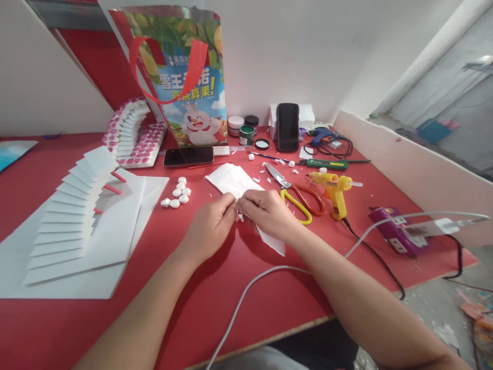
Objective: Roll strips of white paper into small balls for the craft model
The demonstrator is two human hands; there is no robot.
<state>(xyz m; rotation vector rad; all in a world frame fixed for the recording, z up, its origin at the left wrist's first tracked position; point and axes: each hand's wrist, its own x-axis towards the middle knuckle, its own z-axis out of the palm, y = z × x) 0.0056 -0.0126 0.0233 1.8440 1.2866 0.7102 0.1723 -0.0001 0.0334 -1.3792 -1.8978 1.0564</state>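
Observation:
My left hand and my right hand meet in the middle, fingertips pinched close together. Between them shows a bit of a small white piece, mostly covered by the fingers, so its kind is unclear. Under and behind the hands lies a folded white sheet, with small white scraps by the fingertips. Left of the hands sits a group of small white rounded pieces. Scissors with one yellow and one red handle lie just right of my right hand.
Fanned white cards stand on white boards at left. A phone, a printed bag and paint jars are behind. A yellow glue gun, purple power strip and white cable occupy the right and front.

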